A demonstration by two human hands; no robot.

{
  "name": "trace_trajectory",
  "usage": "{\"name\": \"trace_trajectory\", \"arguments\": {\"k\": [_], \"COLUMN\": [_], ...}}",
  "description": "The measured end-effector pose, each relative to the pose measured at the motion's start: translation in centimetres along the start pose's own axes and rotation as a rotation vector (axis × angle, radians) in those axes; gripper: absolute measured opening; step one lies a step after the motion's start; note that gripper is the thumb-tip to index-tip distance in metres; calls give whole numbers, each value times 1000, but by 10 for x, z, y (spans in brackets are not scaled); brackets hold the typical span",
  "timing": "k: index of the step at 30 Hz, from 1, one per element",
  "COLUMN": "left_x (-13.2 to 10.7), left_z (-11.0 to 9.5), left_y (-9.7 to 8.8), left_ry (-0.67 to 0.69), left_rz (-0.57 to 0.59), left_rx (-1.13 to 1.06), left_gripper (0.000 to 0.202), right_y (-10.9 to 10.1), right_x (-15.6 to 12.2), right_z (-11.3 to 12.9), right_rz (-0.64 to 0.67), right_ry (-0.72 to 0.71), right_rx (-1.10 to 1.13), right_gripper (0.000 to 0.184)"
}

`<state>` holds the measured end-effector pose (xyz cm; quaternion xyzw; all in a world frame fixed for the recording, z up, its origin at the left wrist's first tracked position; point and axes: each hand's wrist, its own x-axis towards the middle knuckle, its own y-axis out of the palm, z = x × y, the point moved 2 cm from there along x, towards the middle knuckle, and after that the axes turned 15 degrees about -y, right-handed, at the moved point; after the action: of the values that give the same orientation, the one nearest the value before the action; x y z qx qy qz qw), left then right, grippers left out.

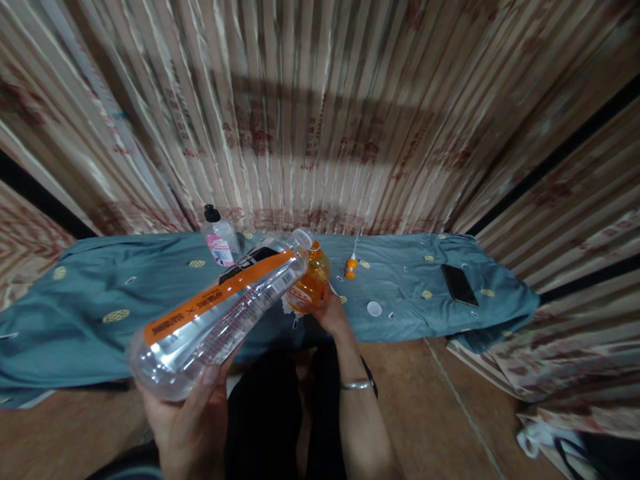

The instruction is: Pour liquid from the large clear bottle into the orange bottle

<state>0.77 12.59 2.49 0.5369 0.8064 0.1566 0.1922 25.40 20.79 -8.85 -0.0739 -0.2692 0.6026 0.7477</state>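
Note:
My left hand [195, 407] is wrapped round the base of a large clear plastic bottle [225, 300] with an orange and silver label. The bottle is tilted, its uncapped mouth up and to the right, close by the neck of a smaller orange bottle [313, 277]. Whether the two necks touch I cannot tell. Around the lower right side of the orange bottle my right hand [327, 310] is closed; some fingers are hidden behind it. An orange pump top with a clear tube [351, 268] lies on the cloth to the right, and a white round cap [374, 309] lies nearer me.
A teal patterned cloth [160, 287] covers the low surface. On it are a clear bottle with a black pump and pink label [220, 243] at the back left and a dark phone [459, 285] at the right. Striped curtains [320, 120] hang behind and at both sides.

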Motion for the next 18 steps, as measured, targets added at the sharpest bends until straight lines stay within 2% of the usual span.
{"name": "trace_trajectory", "arguments": {"k": [5, 10, 15, 18], "left_x": [0, 4, 4, 3], "left_z": [-3, 0, 2, 4], "left_y": [4, -2, -1, -1], "left_ry": [3, 21, 54, 65], "left_rz": [5, 13, 70, 60], "left_rx": [-50, -47, -34, -51], "left_gripper": [100, 102, 92, 91], "right_y": [0, 0, 0, 0], "right_x": [0, 1, 1, 1], "right_z": [1, 1, 0, -2], "right_rz": [-2, -3, -13, -18], "right_ry": [-5, -26, -18, -25], "right_rx": [-12, -1, -24, -12], "right_gripper": [64, 62, 60, 58]}}
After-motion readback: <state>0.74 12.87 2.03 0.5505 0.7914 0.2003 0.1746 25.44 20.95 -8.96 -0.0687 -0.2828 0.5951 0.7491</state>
